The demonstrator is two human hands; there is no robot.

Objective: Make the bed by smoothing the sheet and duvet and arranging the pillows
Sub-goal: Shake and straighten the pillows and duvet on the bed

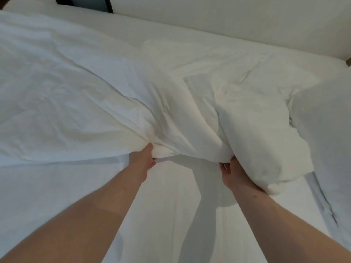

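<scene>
1. Two bare forearms reach in from the near edge, one from the near left and one from the near right, and both run toward the middle of the scene.
2. Beneath and between the forearms lies the white sheet (pixel 171 215), flat over the mattress, with shadows of the arms falling across it.
3. At the near right edge a white pillow (pixel 330 149) lies on the sheet, just beside the bunched end of the duvet.
4. Just past the wrists, the left hand (pixel 141 161) grips the near edge of the white duvet (pixel 85 101); its thumb lies on top of the fabric and its fingers are curled underneath, with a wad of cloth gathered in the pinch.
5. To its right, the right hand (pixel 230 172) also grips the duvet edge, fingers curled into a thick, puffy fold that bulges over the back of the hand and wrist.
6. Between the two hands the duvet edge is lifted off the sheet, and creases fan away from each grip toward the far side.
7. Farther out, the duvet spreads wide to the left, wrinkled but fairly flat, while on the right it is heaped in soft rumpled folds.
8. Beyond the duvet a strip of bare sheet runs along the far edge of the bed.
9. Farthest of all, a pale wall (pixel 228 16) stands behind the bed, with a dark upright strip (pixel 108 4) at the far left.
</scene>
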